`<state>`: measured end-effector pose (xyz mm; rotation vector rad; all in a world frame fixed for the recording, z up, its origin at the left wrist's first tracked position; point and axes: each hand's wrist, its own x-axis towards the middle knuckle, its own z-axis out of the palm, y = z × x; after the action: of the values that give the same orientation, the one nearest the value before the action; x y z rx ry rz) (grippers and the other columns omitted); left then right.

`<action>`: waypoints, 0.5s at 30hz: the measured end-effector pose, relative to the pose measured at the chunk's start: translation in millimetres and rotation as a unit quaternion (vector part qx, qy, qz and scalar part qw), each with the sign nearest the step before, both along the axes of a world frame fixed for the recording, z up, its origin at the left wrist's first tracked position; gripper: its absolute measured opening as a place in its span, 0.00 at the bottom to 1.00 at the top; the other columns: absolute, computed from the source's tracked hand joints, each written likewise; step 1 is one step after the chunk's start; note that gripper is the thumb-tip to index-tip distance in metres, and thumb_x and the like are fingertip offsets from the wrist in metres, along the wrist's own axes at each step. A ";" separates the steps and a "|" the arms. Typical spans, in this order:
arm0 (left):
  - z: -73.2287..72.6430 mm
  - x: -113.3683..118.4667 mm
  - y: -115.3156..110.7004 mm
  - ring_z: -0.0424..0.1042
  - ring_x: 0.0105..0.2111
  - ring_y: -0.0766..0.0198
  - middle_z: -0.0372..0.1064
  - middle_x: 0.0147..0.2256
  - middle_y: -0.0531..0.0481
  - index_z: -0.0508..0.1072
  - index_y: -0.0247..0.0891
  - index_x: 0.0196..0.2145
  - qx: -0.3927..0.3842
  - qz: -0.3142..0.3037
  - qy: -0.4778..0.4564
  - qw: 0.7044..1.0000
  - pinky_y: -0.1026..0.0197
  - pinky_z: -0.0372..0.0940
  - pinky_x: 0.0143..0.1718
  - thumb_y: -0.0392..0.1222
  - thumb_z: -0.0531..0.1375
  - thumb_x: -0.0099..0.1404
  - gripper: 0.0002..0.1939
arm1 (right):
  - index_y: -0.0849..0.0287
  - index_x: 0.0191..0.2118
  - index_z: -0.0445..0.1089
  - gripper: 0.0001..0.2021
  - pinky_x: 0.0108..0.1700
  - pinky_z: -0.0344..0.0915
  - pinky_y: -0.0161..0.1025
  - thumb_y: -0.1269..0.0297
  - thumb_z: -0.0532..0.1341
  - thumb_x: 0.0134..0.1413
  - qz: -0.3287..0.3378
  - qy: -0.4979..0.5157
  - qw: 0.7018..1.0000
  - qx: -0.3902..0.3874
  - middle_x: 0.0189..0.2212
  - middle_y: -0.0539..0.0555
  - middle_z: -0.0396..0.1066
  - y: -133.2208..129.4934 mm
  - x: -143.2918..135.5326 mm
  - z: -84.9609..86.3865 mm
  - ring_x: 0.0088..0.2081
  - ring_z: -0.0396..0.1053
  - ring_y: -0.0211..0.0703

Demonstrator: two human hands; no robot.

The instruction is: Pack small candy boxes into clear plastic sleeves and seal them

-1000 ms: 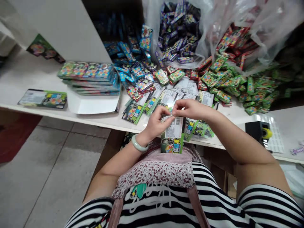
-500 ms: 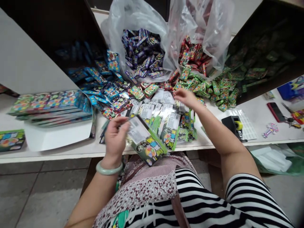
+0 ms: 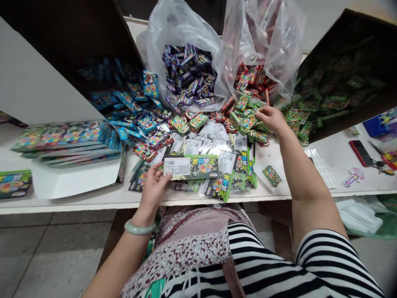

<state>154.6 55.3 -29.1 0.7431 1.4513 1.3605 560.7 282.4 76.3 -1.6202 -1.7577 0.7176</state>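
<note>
My left hand (image 3: 153,186) grips the near-left end of a flat black-and-green candy packet (image 3: 203,167), thumb on its white printed label. The packet is roughly level above a spread of similar packets (image 3: 225,182) on the table. My right hand (image 3: 271,118) reaches to a heap of small green candy boxes (image 3: 245,101). Its thumb and forefinger are pinched together at the heap's edge; what lies between them is too small to make out. One green box (image 3: 272,176) lies apart, near my right forearm.
Plastic bags hold purple boxes (image 3: 189,76) and red boxes (image 3: 252,78) at the back. Blue boxes (image 3: 124,101) spill from a dark carton at left; another dark carton (image 3: 344,78) stands right. Stacked printed packs (image 3: 71,140) sit left. A red phone (image 3: 360,153) and scissors (image 3: 380,163) lie right.
The packet in my left hand has swung from a downward slant to nearly level. My right hand has moved right, from above the packets to the green boxes. The tape dispenser is now hidden behind my arm.
</note>
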 end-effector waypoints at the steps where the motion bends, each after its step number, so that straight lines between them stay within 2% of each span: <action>1: -3.5 -3.0 -0.7 0.76 0.38 0.61 0.74 0.41 0.46 0.62 0.40 0.52 -0.002 -0.016 0.017 1.000 0.63 0.71 0.36 0.51 0.73 0.47 0.38 | 0.61 0.34 0.73 0.08 0.35 0.62 0.38 0.61 0.63 0.53 0.017 0.028 0.999 -0.019 0.25 0.48 0.67 -10.3 -5.1 2.1 0.28 0.62 0.39; 4: -9.8 -11.7 -1.3 0.76 0.39 0.57 0.73 0.40 0.45 0.60 0.39 0.56 -0.004 -0.075 0.100 0.992 0.56 0.73 0.38 0.55 0.72 0.48 0.43 | 0.59 0.33 0.75 0.11 0.31 0.61 0.36 0.56 0.64 0.53 0.065 0.061 0.993 -0.081 0.22 0.46 0.65 -39.8 -26.4 -1.4 0.24 0.60 0.37; 6: -8.5 -16.4 -2.1 0.75 0.41 0.52 0.72 0.41 0.43 0.61 0.38 0.57 0.000 -0.105 0.215 0.971 0.49 0.72 0.44 0.57 0.71 0.49 0.43 | 0.59 0.34 0.76 0.12 0.32 0.63 0.37 0.55 0.63 0.53 0.089 0.047 0.990 -0.103 0.22 0.47 0.67 -53.8 -42.5 -12.5 0.24 0.62 0.38; 8: -2.0 -18.4 -3.3 0.72 0.47 0.47 0.70 0.45 0.40 0.63 0.38 0.57 0.024 -0.110 0.352 0.929 0.42 0.68 0.51 0.57 0.71 0.50 0.42 | 0.59 0.35 0.78 0.11 0.38 0.67 0.40 0.57 0.63 0.55 0.109 0.007 0.989 -0.101 0.26 0.49 0.73 -62.1 -56.9 -27.9 0.29 0.68 0.42; 10: 8.8 -15.8 -3.3 0.68 0.53 0.44 0.68 0.50 0.38 0.64 0.40 0.59 0.067 -0.128 0.444 0.884 0.39 0.63 0.58 0.56 0.69 0.54 0.39 | 0.58 0.38 0.79 0.11 0.48 0.67 0.44 0.60 0.61 0.57 0.126 -0.035 0.988 -0.081 0.34 0.53 0.79 -66.1 -67.2 -43.2 0.39 0.73 0.48; 13: 26.7 -4.8 1.5 0.64 0.58 0.44 0.64 0.57 0.39 0.61 0.42 0.63 0.123 -0.238 0.482 0.834 0.40 0.60 0.62 0.55 0.65 0.60 0.37 | 0.58 0.43 0.79 0.11 0.56 0.64 0.48 0.63 0.61 0.58 0.132 -0.049 0.988 -0.058 0.47 0.58 0.78 -68.9 -71.4 -57.8 0.50 0.73 0.51; 15: 34.9 3.5 7.6 0.61 0.62 0.44 0.62 0.61 0.39 0.57 0.43 0.65 0.139 -0.313 0.491 0.801 0.40 0.57 0.64 0.53 0.65 0.62 0.38 | 0.59 0.45 0.78 0.13 0.56 0.65 0.50 0.62 0.62 0.56 0.123 -0.036 0.990 -0.061 0.47 0.59 0.78 -70.9 -67.7 -59.4 0.49 0.73 0.51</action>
<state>158.1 62.8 5.9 2.1288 1.4957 0.6277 493.1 211.5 17.0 -1.5388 -2.0245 0.9075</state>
